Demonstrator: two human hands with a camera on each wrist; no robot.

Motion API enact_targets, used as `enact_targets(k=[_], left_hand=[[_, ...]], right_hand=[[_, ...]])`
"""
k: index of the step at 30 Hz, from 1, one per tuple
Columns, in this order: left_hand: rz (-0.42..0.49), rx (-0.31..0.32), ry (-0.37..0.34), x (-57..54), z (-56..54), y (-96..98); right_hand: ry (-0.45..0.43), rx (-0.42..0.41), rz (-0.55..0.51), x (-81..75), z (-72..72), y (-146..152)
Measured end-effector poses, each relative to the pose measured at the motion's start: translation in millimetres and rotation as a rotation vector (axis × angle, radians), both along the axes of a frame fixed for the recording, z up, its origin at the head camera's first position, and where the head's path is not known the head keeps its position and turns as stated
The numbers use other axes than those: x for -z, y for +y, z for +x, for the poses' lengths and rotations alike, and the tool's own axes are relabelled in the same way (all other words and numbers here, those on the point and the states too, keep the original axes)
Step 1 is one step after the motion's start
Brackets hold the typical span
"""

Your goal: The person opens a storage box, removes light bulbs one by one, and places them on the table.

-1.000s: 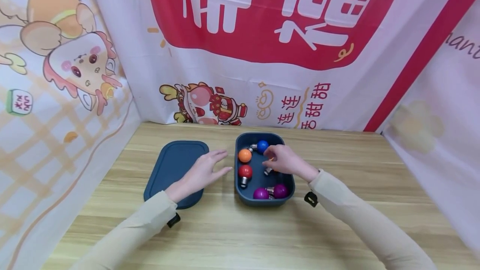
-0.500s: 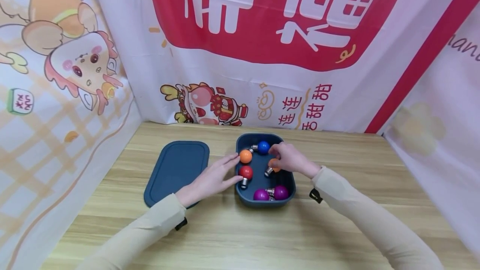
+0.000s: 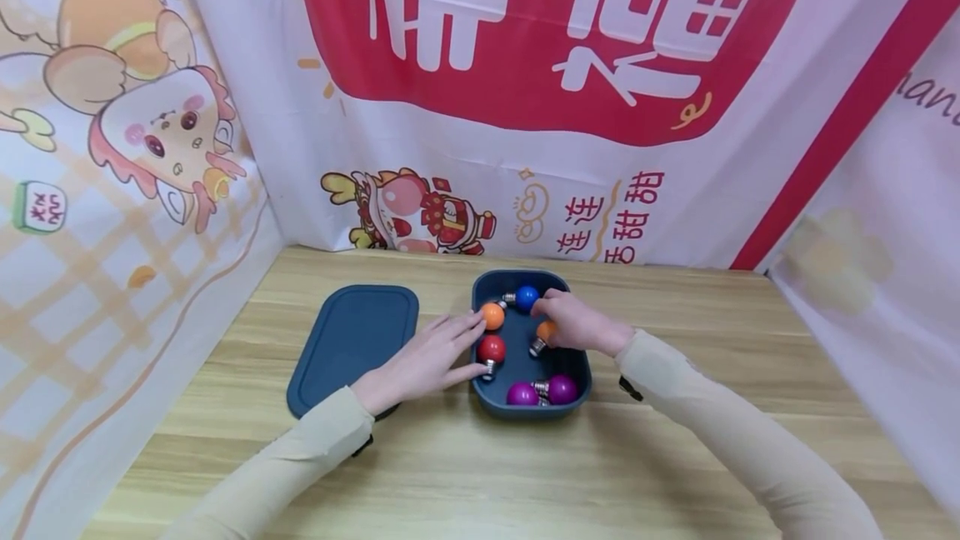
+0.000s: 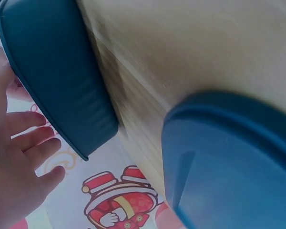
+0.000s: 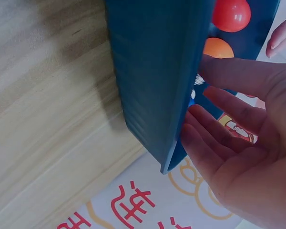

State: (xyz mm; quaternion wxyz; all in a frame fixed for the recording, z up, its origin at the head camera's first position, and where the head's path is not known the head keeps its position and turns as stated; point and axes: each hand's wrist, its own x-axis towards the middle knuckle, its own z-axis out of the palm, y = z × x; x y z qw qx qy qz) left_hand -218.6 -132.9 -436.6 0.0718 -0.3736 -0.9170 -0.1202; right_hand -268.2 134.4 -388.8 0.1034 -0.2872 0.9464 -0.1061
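Observation:
A dark blue box (image 3: 517, 357) holds several round-headed light bulbs. A blue bulb (image 3: 527, 298) lies at its far end, an orange bulb (image 3: 492, 316) and a red bulb (image 3: 492, 349) along the left wall, another orange bulb (image 3: 546, 330) at the right. Near the front lie a purple bulb (image 3: 522, 394) and a second purple bulb (image 3: 562, 390). My left hand (image 3: 423, 357) reaches the box's left rim, fingers loosely extended beside the left bulbs. Over the right rim, my right hand (image 5: 262, 124) dips its loosely bent fingers inside, near the blue and right orange bulbs; no grip shows.
Left of the box, partly under my left forearm, a dark blue lid (image 3: 352, 348) lies flat on the wooden table (image 3: 480, 473). A printed cloth (image 3: 420, 127) hangs behind the table, with more printed cloth on both sides.
My left hand has moved right from above the lid to the box's left rim. My right hand has shifted slightly, showing more of the right orange bulb.

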Motion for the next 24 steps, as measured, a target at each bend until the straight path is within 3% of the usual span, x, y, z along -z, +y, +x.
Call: enact_targets(k=[6, 16, 24], left_hand=[[-0.047, -0.010, -0.005, -0.7, 0.2, -0.8], [-0.047, -0.018, 0.024, 3.3, -1.5, -0.1], [-0.084, -0.015, 0.036, 3.5, -3.2, -2.1]], right_hand=[[0.010, -0.030, 0.049, 1.9, -3.4, -1.8], [0.001, -0.045, 0.142, 8.3, -7.6, -6.8], [0.015, -0.049, 0.148, 12.4, -8.8, -9.7]])
